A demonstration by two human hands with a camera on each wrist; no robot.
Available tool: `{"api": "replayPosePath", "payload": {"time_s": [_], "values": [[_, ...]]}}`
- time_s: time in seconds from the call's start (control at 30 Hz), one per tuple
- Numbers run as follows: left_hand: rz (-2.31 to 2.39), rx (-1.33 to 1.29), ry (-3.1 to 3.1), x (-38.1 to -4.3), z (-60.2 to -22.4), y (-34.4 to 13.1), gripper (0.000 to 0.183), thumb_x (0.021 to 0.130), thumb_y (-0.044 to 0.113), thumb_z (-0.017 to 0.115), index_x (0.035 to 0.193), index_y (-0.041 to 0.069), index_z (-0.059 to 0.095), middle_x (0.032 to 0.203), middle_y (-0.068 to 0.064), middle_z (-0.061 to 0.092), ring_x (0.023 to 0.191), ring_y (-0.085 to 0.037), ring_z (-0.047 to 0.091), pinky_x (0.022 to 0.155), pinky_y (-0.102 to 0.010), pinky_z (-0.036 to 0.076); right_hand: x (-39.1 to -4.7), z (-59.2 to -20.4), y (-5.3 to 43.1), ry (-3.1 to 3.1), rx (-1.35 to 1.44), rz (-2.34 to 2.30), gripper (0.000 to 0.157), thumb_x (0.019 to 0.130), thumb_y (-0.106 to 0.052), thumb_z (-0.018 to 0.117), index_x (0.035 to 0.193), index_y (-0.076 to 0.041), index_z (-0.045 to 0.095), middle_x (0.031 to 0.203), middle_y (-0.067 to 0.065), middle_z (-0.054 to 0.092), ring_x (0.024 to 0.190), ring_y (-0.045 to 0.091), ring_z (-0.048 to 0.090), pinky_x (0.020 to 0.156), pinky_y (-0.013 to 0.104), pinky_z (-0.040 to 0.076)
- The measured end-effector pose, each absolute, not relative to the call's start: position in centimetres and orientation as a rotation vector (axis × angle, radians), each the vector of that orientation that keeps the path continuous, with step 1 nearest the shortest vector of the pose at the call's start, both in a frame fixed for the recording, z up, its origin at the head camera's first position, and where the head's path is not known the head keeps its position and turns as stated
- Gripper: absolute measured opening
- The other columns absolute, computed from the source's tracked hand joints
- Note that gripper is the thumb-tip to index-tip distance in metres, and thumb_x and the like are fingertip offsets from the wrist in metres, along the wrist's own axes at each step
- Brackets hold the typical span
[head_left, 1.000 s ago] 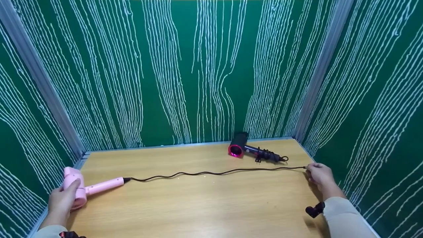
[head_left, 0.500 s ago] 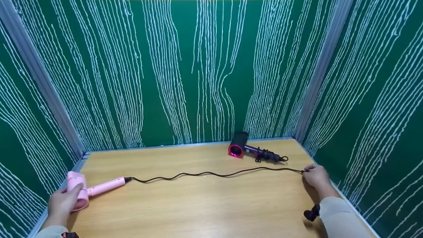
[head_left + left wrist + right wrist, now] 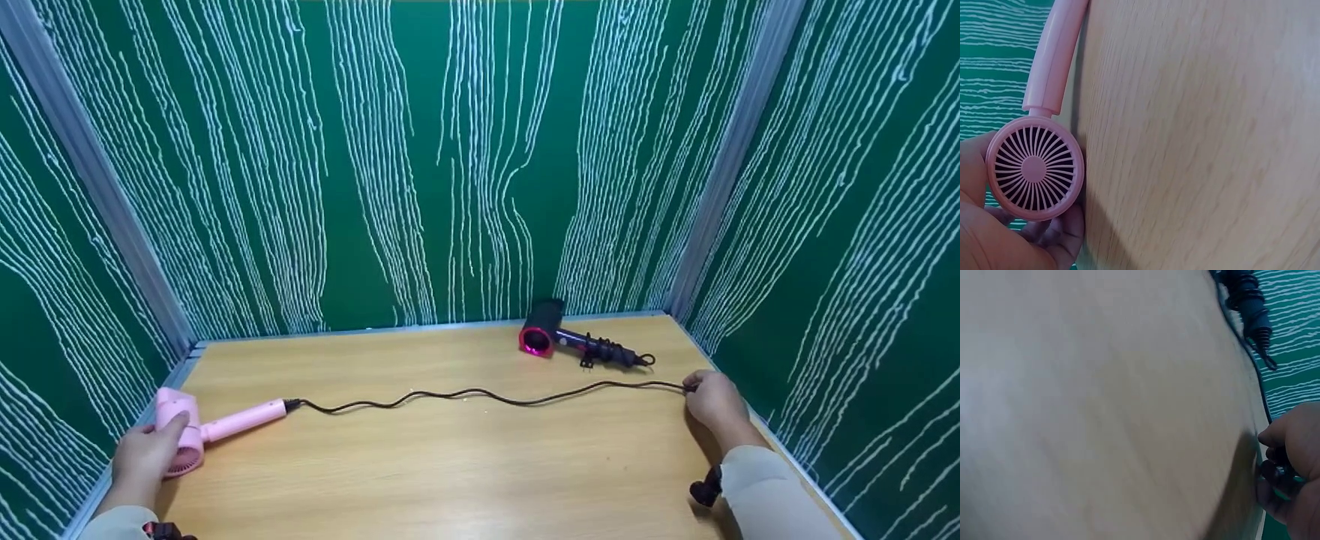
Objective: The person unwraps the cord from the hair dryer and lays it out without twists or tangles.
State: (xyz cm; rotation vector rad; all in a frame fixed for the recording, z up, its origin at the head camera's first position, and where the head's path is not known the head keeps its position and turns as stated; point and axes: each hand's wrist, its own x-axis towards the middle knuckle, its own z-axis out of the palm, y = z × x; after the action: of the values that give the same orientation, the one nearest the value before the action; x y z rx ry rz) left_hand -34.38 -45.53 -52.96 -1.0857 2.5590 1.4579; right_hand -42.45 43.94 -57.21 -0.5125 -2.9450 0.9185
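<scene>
A pink hair dryer [image 3: 244,421] lies at the left of the table, its handle pointing right. My left hand [image 3: 146,454] grips its barrel, thumb on top and fingers behind. The left wrist view shows the round slatted grille [image 3: 1034,169] of the dryer, with fingers curled under it. From the handle a black power cord [image 3: 465,393] runs in loose waves across the table to the right. My right hand [image 3: 716,405] pinches the far end of that cord near the table's right edge. In the right wrist view a dark piece, perhaps the plug, is mostly hidden inside the fingers.
A black hair dryer [image 3: 540,330] with a magenta ring lies at the back, its cord wound round the handle. The wooden table [image 3: 420,465] is bounded by green walls [image 3: 420,225] with white wavy lines on the back and both sides.
My right hand has moved slightly left and toward me with the cord end, so the cord hangs slacker. The pink hair dryer has shifted a little right and down in the left hand.
</scene>
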Motion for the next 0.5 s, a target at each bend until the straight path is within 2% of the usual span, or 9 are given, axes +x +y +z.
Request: {"api": "replayPosePath", "payload": {"time_s": [0.23, 0.5], "values": [[1.437, -1.075, 2.580, -34.16, -52.85, -45.36, 0.108, 0.102, 0.073, 0.039, 0.165, -0.008, 0.004, 0.167, -0.040, 0.015, 0.149, -0.053, 0.024, 0.128, -0.065, 0.022, -42.57, -57.26, 43.75, -2.998, -0.445, 0.803, 0.038, 0.097, 0.002, 0.065, 0.134, 0.002, 0.063, 0.137, 0.033, 0.058, 0.120, 0.052, 0.049, 0.113, 0.074, 0.038], [1.378, -1.119, 2.594, -33.79, -52.64, -45.50, 0.108, 0.102, 0.075, 0.034, 0.165, -0.007, 0.005, 0.166, -0.041, 0.016, 0.149, -0.055, 0.024, 0.127, -0.068, 0.023, -42.51, -56.93, 43.76, -3.050, -0.358, 0.807, 0.039, 0.095, -0.008, 0.072, 0.133, -0.001, 0.064, 0.135, 0.032, 0.061, 0.115, 0.048, 0.057, 0.104, 0.065, 0.051]]}}
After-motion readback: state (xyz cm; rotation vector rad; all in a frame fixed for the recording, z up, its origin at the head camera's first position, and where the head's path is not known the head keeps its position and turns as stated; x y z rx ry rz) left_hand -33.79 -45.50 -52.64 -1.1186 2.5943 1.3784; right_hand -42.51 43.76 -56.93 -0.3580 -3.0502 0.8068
